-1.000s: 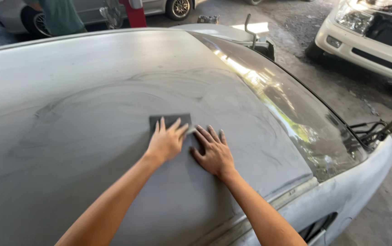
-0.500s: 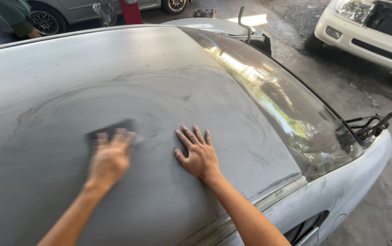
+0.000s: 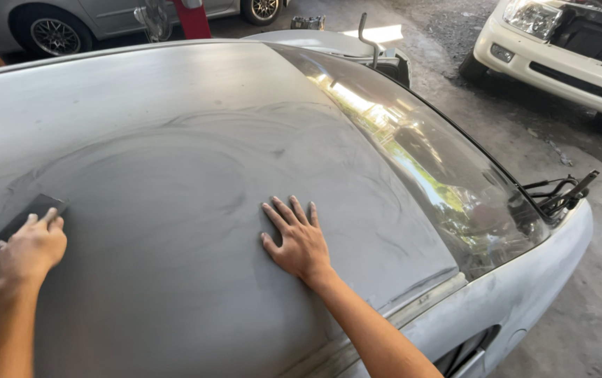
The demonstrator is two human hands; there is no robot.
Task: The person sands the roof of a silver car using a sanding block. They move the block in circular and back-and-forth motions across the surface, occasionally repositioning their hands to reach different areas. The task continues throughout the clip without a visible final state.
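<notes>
We press our left hand (image 3: 29,250), fingers curled, on a dark grey rectangular sanding sheet (image 3: 8,229) at the left of the dull grey sanded car roof (image 3: 175,140), while our right hand (image 3: 299,239) lies flat, fingers spread, empty

Bare dusty roof panel (image 3: 175,140) ahead, open room; windscreen (image 3: 427,161) bounds the right

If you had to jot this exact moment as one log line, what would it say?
left hand: pressing dark sanding pad on dusty grey car roof | right hand: flat on roof, fingers spread | windscreen: at right
</notes>
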